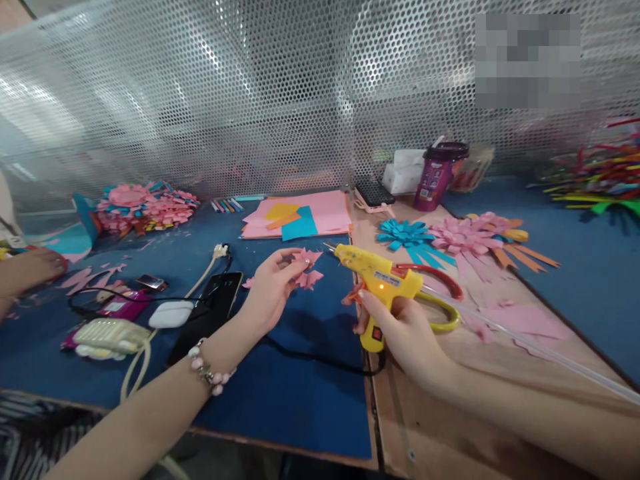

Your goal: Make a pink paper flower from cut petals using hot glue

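My right hand (400, 333) is closed round the handle of a yellow glue gun (367, 267), whose nozzle points left and whose orange light is lit. A long clear glue stick (505, 330) trails from its back. My left hand (273, 287) pinches a pink cut-paper piece (307, 260) with jagged edges, just left of the nozzle and apart from it. Behind the glue gun lie scissors (447, 325) with red and yellow handles, partly hidden. Blue and pink paper flowers (467, 237) with strip tails rest beyond my right hand.
Stacked pink paper (325, 207) lies by the perforated metal screen (280, 100). A purple cup (437, 177) and phone (375, 193) stand back right. To the left are a paper-flower pile (145, 207), a black phone (215, 307), cables, and another person's hand (37, 270).
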A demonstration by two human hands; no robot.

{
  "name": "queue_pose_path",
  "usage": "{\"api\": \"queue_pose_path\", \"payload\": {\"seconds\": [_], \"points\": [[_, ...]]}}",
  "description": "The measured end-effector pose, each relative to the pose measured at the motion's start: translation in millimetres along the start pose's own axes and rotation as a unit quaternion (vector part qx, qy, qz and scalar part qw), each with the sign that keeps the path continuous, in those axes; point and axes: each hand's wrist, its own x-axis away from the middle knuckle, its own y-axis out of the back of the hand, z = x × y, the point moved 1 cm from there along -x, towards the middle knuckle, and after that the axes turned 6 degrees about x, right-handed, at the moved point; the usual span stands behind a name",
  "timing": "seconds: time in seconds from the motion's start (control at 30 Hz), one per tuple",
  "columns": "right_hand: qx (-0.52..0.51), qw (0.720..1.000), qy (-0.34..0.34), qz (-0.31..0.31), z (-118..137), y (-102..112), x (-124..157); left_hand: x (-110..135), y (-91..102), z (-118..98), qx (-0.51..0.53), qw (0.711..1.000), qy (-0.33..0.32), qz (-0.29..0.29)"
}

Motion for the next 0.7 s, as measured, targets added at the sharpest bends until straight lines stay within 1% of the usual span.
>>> {"api": "queue_pose_path", "payload": {"seconds": [0.17,0.33,0.5,0.7], "points": [[0.025,0.999,0.017,0.015,-0.1,1.2,3.3,1.1,0.2,-2.4,-0.022,1.000,0.000,0.006],[0.056,0.998,0.031,0.006,7.5,2.3,4.6,1.4,-0.7,-3.7,-0.057,0.998,-0.003,-0.005],[0.048,0.998,0.018,0.028,12.4,1.2,6.2,-1.6,2.3,-3.6,-0.105,0.992,-0.055,0.047],[0.052,0.998,-0.008,0.040,10.7,-0.1,7.5,1.4,0.0,-7.8,-0.157,0.977,-0.138,0.045]]}}
